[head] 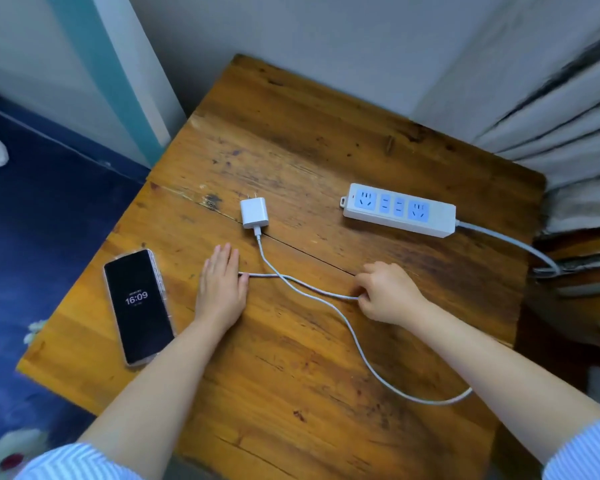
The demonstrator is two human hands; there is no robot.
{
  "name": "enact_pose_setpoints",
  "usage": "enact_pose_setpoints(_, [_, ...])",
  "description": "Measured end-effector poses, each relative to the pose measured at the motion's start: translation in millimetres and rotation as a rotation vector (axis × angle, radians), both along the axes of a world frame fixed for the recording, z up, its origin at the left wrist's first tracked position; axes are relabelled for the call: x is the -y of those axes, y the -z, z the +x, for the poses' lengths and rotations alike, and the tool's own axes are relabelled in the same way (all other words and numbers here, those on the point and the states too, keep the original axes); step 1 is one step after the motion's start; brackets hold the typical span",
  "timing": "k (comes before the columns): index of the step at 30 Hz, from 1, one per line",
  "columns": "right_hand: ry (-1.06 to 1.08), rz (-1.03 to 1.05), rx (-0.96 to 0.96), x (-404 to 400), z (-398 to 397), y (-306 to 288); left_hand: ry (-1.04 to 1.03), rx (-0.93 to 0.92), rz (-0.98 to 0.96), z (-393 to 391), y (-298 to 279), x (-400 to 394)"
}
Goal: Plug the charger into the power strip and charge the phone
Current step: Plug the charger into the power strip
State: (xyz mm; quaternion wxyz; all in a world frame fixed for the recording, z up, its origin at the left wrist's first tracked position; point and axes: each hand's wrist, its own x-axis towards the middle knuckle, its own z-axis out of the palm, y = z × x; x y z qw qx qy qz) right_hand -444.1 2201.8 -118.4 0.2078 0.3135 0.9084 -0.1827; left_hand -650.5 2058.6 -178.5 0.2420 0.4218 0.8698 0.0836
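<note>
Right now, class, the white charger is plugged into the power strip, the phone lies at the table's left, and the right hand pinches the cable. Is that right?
Not quite. The head view shows the charger lying loose on the table, prongs bare, apart from the power strip. The phone does lie at the left, and the right hand pinches the cable.

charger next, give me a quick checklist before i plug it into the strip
1. Charger free to lift: ok, it lies alone on the table, prongs pointing away.
2. Strip sockets free: ok, nothing is plugged in.
3. Cable seated in charger: ok, it looks joined.
4. Cable untangled: not ok, it crosses over itself between the hands.
5. Hands ready: not ok, the right hand pinches the cable and the left hand lies flat on its end.
6. Phone connected: not ok, no cable reaches it.
7. Strip powered: cannot tell.
</note>
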Motion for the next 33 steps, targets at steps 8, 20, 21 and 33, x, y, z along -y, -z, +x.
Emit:
enact_pose_setpoints(8, [0.299,-0.166,-0.527,-9.1,-134.2,2.1,-0.118,-0.138,0.059,14.5,0.4,8.1])
enact_pose_setpoints(20, [0.326,-0.210,-0.512,-15.9,-148.7,23.3,-0.138,-0.138,-0.012,12.9,5.2,7.4])
enact_pose_setpoints(21, [0.362,-0.212,-0.518,-15.8,-142.6,22.2,-0.137,-0.141,-0.014,12.8,5.1,7.1])
enact_pose_setpoints(33, [0.326,0.005,-0.395,-2.0,-33.2,15.2,-0.136,-0.175,-0.109,31.7,-4.9,-8.6])
